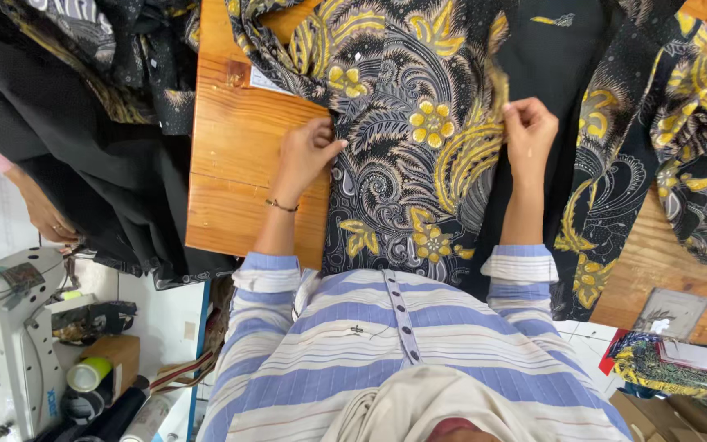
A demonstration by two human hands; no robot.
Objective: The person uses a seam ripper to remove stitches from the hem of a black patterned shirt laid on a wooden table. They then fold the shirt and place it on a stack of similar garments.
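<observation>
two bare hands work one black cloth with yellow flowers (419, 155), spread across the middle of a wooden table (235, 155). left hand (306, 153) rests on the cloth's left edge, fingers curled, pinching the fabric. right hand (529, 131) pinches a raised fold, fingers closed on it. one small white label (267, 80) lies far left on the table. one white sewing machine (2, 327) stands near left, beside a yellow-green spool (87, 375).
</observation>
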